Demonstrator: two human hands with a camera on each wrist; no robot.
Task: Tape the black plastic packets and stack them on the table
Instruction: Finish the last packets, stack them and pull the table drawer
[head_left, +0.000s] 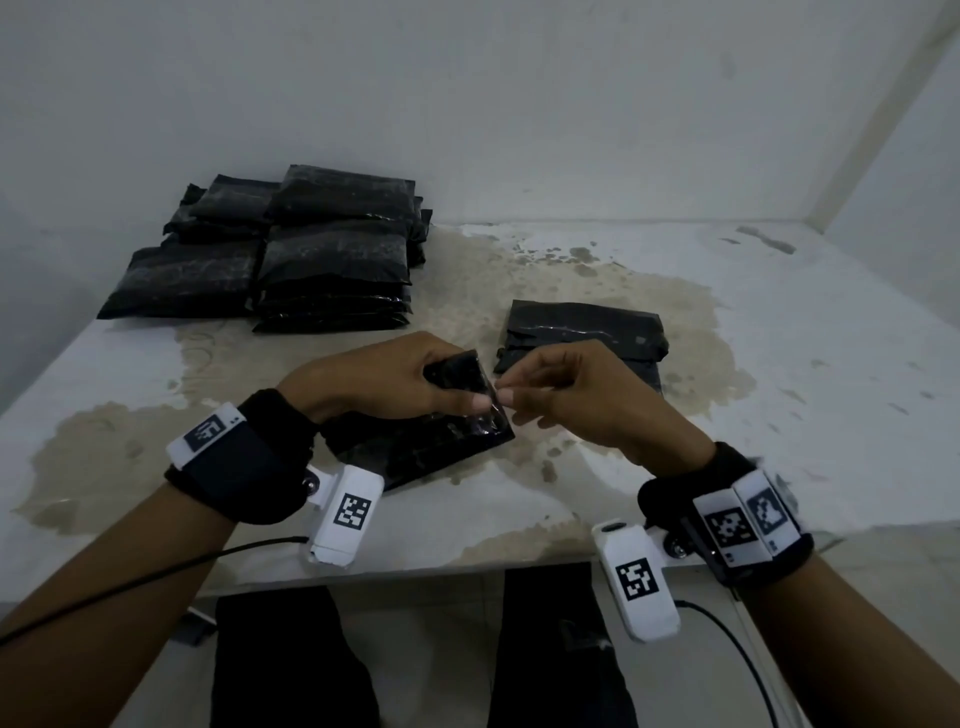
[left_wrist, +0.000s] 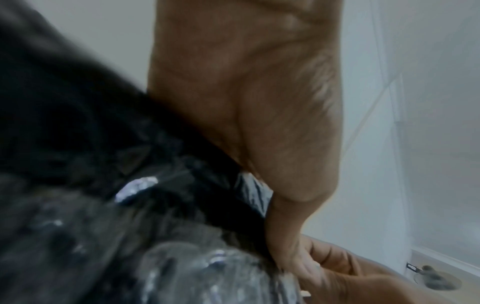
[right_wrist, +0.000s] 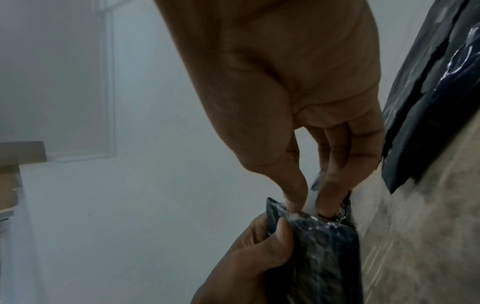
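A black plastic packet (head_left: 431, 447) lies tilted at the table's near middle, its top flap (head_left: 460, 371) folded up. My left hand (head_left: 447, 389) grips that flap end, thumb on top. My right hand (head_left: 511, 397) pinches the flap's edge with thumb and forefinger, right beside the left thumb. In the right wrist view the fingertips (right_wrist: 293, 203) close on a thin pale strip at the packet's (right_wrist: 324, 257) top edge. The left wrist view shows the shiny packet (left_wrist: 130, 195) under my left palm (left_wrist: 246, 102). Whether the strip is tape is unclear.
Several black packets are stacked in piles (head_left: 322, 260) at the back left of the stained white table (head_left: 779, 364), against the wall. Another black packet pile (head_left: 582, 332) lies just beyond my right hand. The table's near edge runs below my wrists.
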